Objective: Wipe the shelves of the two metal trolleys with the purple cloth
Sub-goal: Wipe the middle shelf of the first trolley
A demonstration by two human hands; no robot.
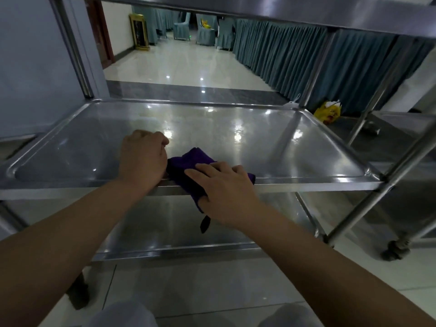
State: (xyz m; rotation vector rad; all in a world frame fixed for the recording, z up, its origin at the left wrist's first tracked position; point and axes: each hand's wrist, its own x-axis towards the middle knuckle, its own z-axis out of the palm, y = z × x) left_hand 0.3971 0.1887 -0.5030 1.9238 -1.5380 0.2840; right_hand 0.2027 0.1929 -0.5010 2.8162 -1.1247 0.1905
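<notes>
Head view: the right hand (224, 185) lies spread flat on the purple cloth (188, 161), pressing it over the middle shelf's (259, 142) front rim — likely to wipe that edge. The left hand (142, 159) is curled just beside the cloth, probably bracing — I cannot tell whether it pinches the cloth.

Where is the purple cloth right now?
In the head view, the purple cloth drapes over the front edge of the middle shelf, pressed under the right hand, with the left hand to its left.

banquet hall | covered chairs (181, 27) | skirted tables (283, 55) | steel trolley (259, 138)
</notes>
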